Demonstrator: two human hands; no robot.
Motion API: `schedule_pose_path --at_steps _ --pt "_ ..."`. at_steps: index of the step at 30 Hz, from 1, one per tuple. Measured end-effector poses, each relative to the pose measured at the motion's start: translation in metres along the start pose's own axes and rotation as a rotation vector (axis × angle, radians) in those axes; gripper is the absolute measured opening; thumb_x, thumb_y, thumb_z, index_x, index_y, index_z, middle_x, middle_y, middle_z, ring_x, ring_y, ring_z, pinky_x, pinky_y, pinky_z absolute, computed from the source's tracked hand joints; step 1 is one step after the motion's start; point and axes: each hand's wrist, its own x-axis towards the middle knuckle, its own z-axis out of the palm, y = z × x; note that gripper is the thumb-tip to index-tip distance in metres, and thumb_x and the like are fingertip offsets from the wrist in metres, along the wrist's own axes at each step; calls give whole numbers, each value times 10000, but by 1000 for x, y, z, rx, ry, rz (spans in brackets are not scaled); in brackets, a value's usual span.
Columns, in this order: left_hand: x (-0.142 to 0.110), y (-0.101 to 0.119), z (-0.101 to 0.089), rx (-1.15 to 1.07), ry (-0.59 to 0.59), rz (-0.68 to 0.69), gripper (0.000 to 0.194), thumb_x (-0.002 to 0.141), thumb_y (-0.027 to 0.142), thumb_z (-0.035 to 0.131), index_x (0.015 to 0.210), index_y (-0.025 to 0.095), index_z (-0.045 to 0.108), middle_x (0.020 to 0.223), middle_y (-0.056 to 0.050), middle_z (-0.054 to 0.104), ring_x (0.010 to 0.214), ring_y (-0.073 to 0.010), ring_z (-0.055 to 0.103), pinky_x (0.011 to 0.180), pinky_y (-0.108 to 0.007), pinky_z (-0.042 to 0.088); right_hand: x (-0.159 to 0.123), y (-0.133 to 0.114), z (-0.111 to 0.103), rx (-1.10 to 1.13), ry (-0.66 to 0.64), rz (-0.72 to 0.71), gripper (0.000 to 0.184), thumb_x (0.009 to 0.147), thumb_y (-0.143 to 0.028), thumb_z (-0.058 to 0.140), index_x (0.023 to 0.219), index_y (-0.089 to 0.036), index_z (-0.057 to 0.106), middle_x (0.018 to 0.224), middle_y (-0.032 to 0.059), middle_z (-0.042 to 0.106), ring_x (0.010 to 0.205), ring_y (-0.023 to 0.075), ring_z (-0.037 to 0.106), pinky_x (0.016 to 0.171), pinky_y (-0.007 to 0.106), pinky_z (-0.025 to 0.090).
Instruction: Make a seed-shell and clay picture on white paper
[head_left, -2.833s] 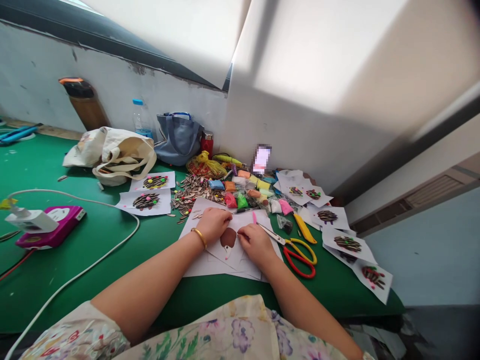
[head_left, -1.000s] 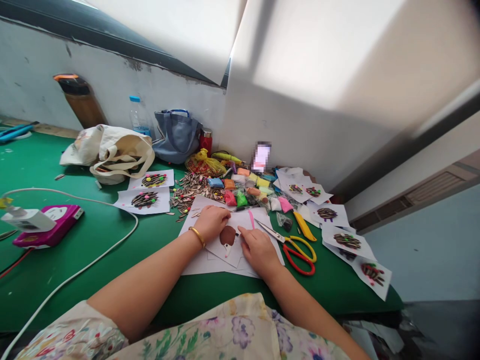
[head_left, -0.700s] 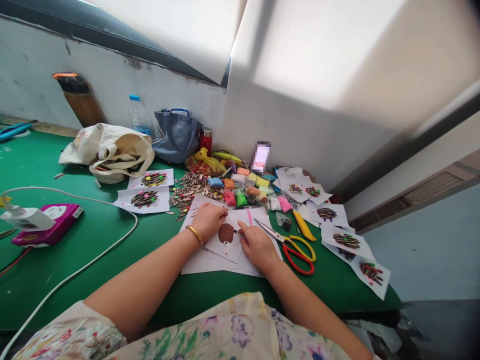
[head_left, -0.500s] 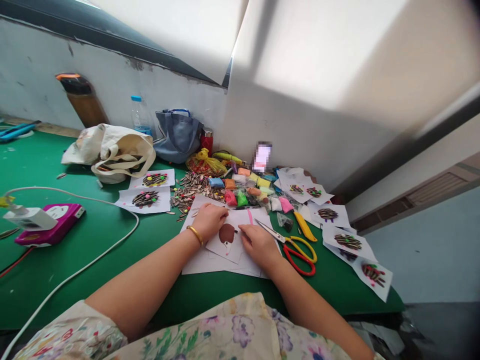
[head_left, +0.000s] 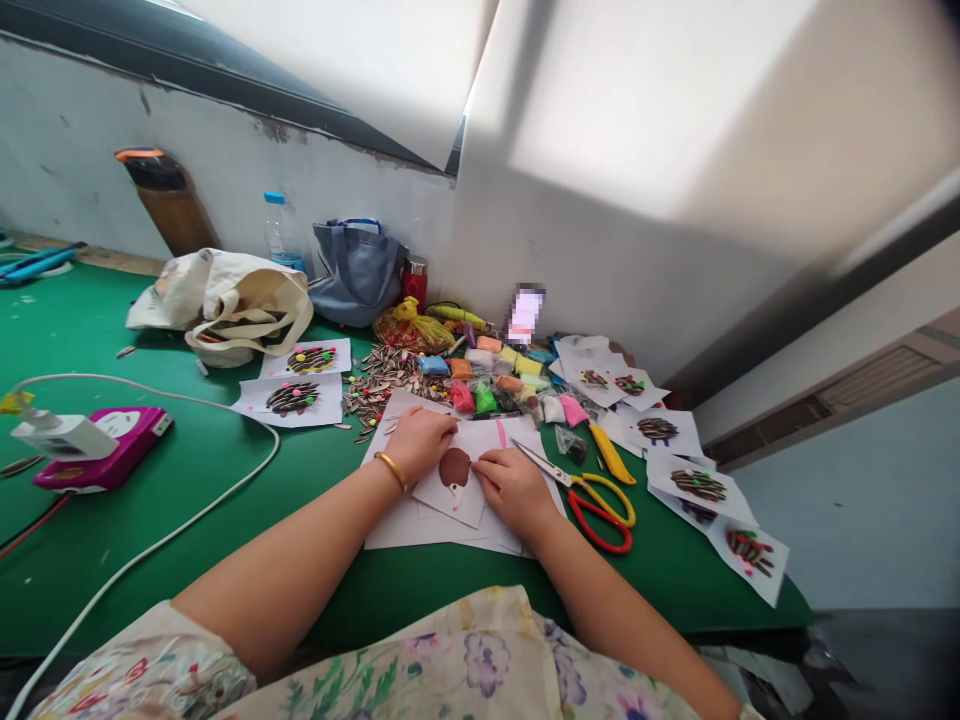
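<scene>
A small white sheet [head_left: 463,510] lies on larger white papers [head_left: 382,535] in front of me. On it sits a flattened brown clay shape [head_left: 454,468] with a white pointed snout [head_left: 457,493] at its lower end, like a hedgehog. My left hand [head_left: 421,443] rests on the sheet's upper left part, its fingers curled in; whatever they hold is hidden. At the brown shape's right edge, the fingertips of my right hand [head_left: 516,488] are pinched together on a tiny dark piece, which they mostly cover. A thin pink clay strip [head_left: 502,432] lies just beyond that hand.
Scissors [head_left: 600,505] with red and yellow handles and a yellow cutter [head_left: 611,455] lie to the right. Behind are coloured clay packets [head_left: 484,400] and sunflower seeds [head_left: 386,375]. Decorated hedgehog sheets [head_left: 697,487] line the right edge. A white cable [head_left: 187,515] crosses the left.
My right fingertips have closed in on the dark piece at the brown shape's right edge, after lying straighter just beside it. My left hand has stayed nearly still.
</scene>
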Motion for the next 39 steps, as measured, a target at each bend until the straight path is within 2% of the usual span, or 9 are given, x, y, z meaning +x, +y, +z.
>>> schedule_pose_path --at_steps 5,18,25,39 --pt "0 0 0 20 -5 5 206 848 185 523 873 224 723 866 -43 741 846 -225 634 887 -375 386 -2 0 -2 50 11 29 321 900 -133 499 1171 -205 654 1034 85 682 971 222 596 878 365 492" --pt "-1 -1 2 2 0 1 194 840 183 536 872 225 723 865 -38 742 845 -221 628 899 -380 379 1 -6 -3 -113 -80 5 269 889 -161 541 1108 -218 688 1007 79 671 928 226 567 854 366 486" --pt "-1 -1 0 -10 -8 -12 202 846 190 531 884 226 726 879 -41 744 852 -221 630 905 -379 382 -1 -3 -3 -42 -32 29 341 902 -156 508 1225 -190 616 1042 93 660 969 223 569 876 370 485" --pt "-1 0 0 -11 1 -14 204 838 189 534 876 229 730 870 -43 744 852 -229 633 903 -385 386 0 -6 -6 -45 -60 0 285 898 -170 532 1126 -237 690 992 85 661 935 219 569 852 365 485"
